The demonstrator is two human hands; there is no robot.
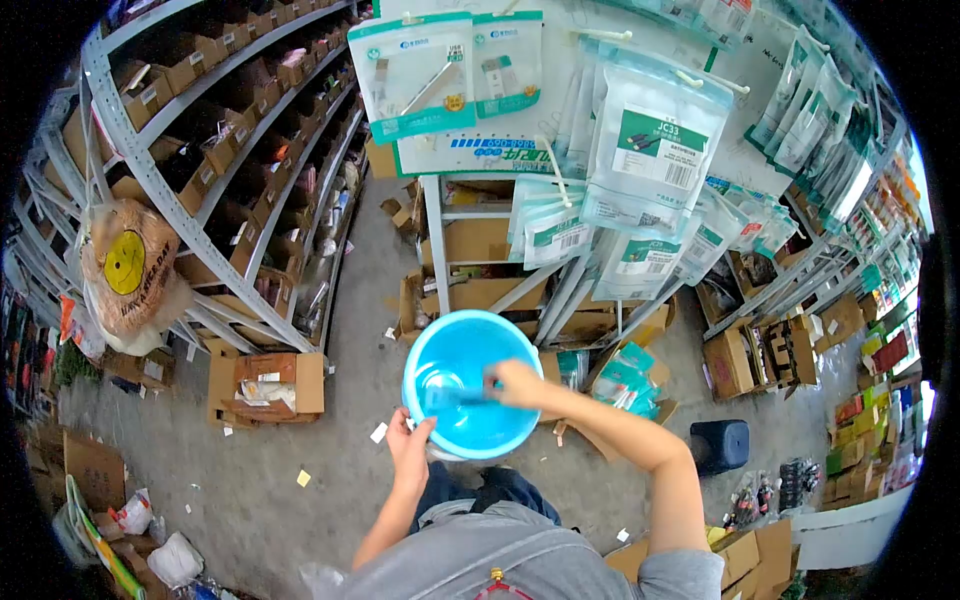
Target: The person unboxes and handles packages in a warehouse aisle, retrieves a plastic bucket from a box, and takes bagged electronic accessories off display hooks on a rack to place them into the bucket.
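Blue basin [475, 428] in front of person's torso, opening facing up, above the concrete floor [360, 510]; what supports it underneath, cannot tell. Left hand [407, 440] at the basin's lower-left rim, fingers closed on the edge, thumb toward the inside. Right hand [516, 384] reaches in from the right, over the basin's opening, fingers curled in close. Blurred darker-blue streak [455, 397] runs left from the right fingers across the inside; too blurred to tell what it is or whether the fingers grip it.

Around: clear-and-green packets [655, 150] hang on a white board [470, 158] beyond the basin. Shelf rack with cardboard bins [215, 150] on the left, smiley-face bag [128, 262] hanging at its outer side. Open carton [310, 385] on the floor left of the basin, dark stool [718, 446] to the right, near the right forearm. Small yellow paper [303, 478] on the floor.
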